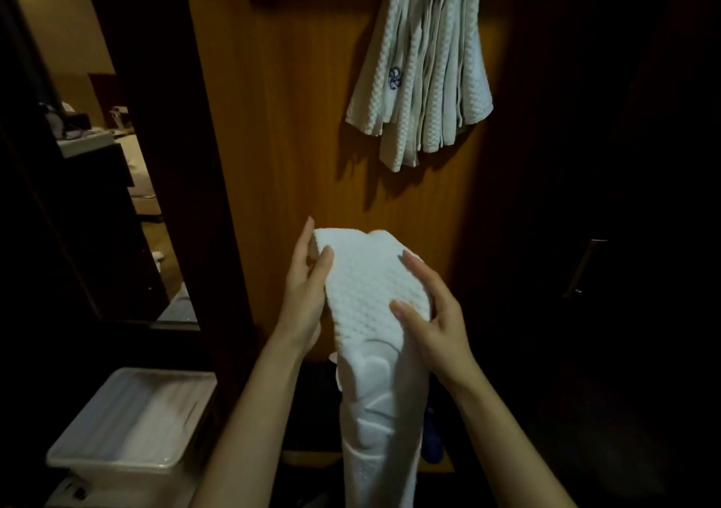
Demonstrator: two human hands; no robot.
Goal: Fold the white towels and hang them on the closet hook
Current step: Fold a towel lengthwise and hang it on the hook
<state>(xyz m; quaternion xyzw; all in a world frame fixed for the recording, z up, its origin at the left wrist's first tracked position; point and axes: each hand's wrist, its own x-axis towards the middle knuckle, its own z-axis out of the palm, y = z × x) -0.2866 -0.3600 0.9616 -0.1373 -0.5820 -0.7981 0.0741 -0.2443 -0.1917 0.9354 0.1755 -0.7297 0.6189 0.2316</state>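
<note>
Folded towel (372, 293) gripped between left hand (306, 293) and right hand (433, 322), long axis running up toward hung towels (423, 82) above, right hand nearer them

The white waffle-textured cloth towel (370, 296) looks matt and bumpy. Above it, the hanging white cloth towels (423, 78) share that weave against the smooth, satiny orange-brown wooden panel (296, 117). Left, the translucent white plastic bin (117, 429) looks smooth.

White waffle-textured towel (374, 285); hung towels (423, 74) white, blue emblem; orange-brown wooden panel (296, 117).
</note>
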